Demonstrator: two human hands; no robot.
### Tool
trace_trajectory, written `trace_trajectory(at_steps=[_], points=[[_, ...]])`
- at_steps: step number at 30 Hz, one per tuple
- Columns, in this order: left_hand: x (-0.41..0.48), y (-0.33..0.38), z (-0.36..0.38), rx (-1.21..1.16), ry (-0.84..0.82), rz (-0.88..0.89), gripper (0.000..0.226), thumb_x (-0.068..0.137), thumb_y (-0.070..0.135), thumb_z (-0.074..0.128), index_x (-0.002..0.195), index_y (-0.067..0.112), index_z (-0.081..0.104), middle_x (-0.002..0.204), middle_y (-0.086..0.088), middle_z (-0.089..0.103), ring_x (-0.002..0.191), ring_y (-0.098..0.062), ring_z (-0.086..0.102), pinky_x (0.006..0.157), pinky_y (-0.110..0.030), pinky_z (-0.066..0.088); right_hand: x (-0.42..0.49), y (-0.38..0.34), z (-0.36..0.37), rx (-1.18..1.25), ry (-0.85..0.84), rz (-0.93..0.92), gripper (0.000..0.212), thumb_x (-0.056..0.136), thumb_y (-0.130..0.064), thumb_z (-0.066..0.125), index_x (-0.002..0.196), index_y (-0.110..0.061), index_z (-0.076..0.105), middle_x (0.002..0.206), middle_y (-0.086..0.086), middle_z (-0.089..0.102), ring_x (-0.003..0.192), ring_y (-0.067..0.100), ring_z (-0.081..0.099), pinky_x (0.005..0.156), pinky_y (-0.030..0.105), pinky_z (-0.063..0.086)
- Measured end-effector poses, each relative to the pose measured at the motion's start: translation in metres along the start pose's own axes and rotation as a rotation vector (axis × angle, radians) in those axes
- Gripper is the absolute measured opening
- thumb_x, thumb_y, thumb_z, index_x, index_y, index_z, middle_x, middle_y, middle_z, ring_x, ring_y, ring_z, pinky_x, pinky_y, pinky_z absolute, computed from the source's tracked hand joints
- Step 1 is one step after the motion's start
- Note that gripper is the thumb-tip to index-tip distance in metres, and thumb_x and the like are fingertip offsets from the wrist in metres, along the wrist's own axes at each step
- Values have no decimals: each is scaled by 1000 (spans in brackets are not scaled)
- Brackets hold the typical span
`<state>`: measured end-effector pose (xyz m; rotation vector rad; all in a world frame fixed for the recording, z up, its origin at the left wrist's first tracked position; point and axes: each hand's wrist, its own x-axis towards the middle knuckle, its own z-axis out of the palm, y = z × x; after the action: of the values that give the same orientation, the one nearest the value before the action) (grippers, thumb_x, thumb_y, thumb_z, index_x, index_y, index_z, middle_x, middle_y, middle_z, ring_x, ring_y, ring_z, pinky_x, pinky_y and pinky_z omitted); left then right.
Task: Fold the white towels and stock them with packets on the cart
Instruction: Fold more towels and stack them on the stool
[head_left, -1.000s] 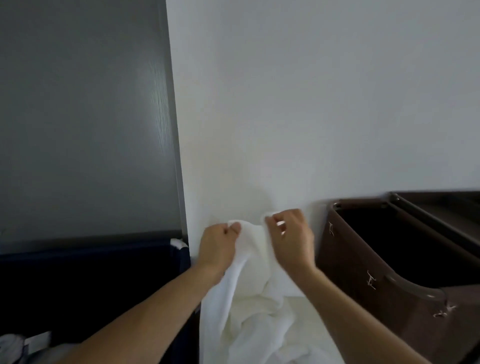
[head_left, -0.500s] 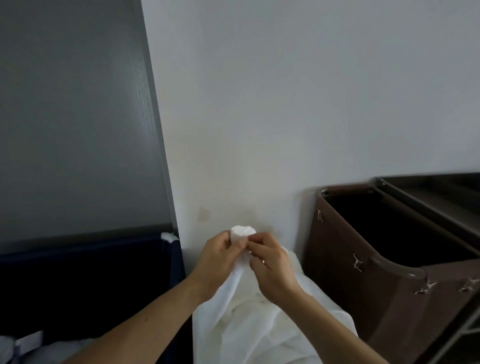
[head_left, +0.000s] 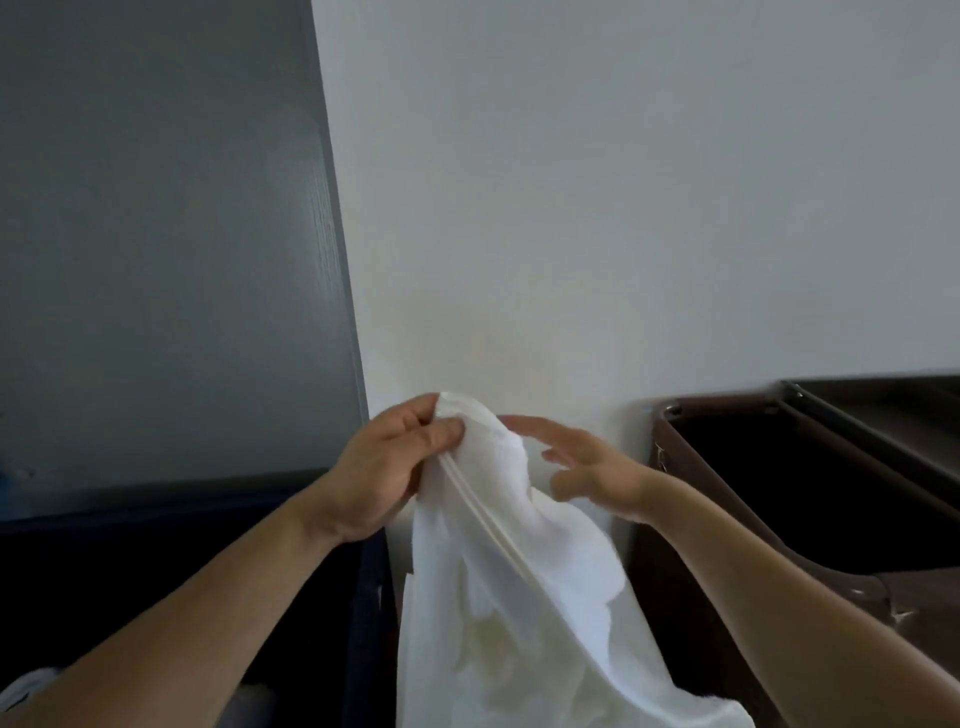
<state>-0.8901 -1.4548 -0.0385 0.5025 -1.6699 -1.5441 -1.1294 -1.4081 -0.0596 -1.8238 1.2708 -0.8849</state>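
Right hand (head_left: 592, 478): letting go since before, fingers spreading beside white towel (head_left: 498, 597).
Left hand (head_left: 384, 467): pinching its top corner.

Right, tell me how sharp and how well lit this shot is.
Head view: dim, even light, no glare; the white towel is brightest, its weave nearly washed out; the right hand is slightly smeared, the left hand sharper; the dark blue bin is lost in shadow.

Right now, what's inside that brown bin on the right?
Only dark shadow shows inside the brown bin; nothing can be made out. The right forearm and the bin's near wall cover its lower part.
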Motion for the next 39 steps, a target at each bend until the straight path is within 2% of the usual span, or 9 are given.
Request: trace_trajectory(at_steps=[4, 8, 11, 15, 22, 27, 34, 37, 39], points=[[13, 30, -9, -33, 16, 18, 15, 88, 11, 60, 99, 6, 69, 87, -10, 71, 80, -19, 68, 71, -28, 57, 17, -6, 20, 249, -256, 70, 60, 57, -9, 59, 116, -19, 65, 109, 2, 68, 105, 21, 63, 96, 44, 48], [13, 37, -32, 193, 52, -36, 21, 96, 12, 53, 111, 1, 62, 90, -5, 69, 84, -17, 65, 78, -28, 56, 21, 7, 11, 184, -70, 65, 43, 52, -16, 76, 95, -13, 69, 85, -7, 70, 82, 10, 66, 73, 26, 53], [10, 39, -54, 445, 103, -21, 17, 101, 11, 48, 109, 5, 62, 90, 3, 70, 87, -9, 64, 83, -25, 54, 16, 14, -22, -134, -15, 113, 35, 56, -33, 88, 78, -22, 63, 73, -10, 62, 70, 8, 58, 64, 24, 46], [12, 28, -91, 681, 310, 32, 36, 93, 38, 55, 106, 5, 61, 99, -22, 63, 89, -21, 58, 92, -52, 49, 2, 37, -57, -549, 28, 218, 27, 69, -32, 87, 84, -24, 66, 82, -7, 68, 79, 15, 65, 72, 27, 50], [14, -30, -113, 840, 460, -102, 24, 100, 37, 53, 90, 17, 57, 88, -9, 64, 88, -34, 62, 82, -49, 49, -25, 57, -57, -556, 249, 165, 42, 88, -29, 71, 119, -46, 48, 85, -14, 60, 76, 7, 58, 72, 21, 46], [21, -43, -116, 839, 490, -118, 18, 102, 35, 49, 96, 20, 56, 93, -6, 66, 89, -29, 65, 86, -55, 53, -35, 70, -47, -776, 200, 15, 24, 89, -35, 70, 110, -24, 65, 100, -8, 65, 80, 12, 57, 77, 26, 45], [18, -48, -103, 893, 421, -90, 20, 103, 33, 47, 105, 16, 55, 93, -8, 66, 86, -29, 66, 78, -53, 58, -41, 89, -30, -1009, -81, 240, 32, 95, -52, 47, 109, -27, 62, 100, -5, 64, 95, 17, 60, 80, 30, 43], [19, -47, -103, 963, 396, -88, 21, 103, 31, 46, 104, 11, 54, 85, -13, 64, 74, -33, 66, 68, -50, 59, -45, 91, -21, -880, -136, 325, 31, 91, -61, 50, 99, -31, 54, 88, -9, 60, 86, 18, 63, 72, 29, 46], [25, -37, -109, 1017, 420, -96, 22, 104, 31, 45, 104, 10, 52, 84, -13, 62, 72, -33, 65, 66, -48, 58, -38, 72, -33, -715, 1, 373, 32, 89, -56, 61, 89, -25, 53, 76, -7, 65, 72, 12, 67, 64, 24, 49]])
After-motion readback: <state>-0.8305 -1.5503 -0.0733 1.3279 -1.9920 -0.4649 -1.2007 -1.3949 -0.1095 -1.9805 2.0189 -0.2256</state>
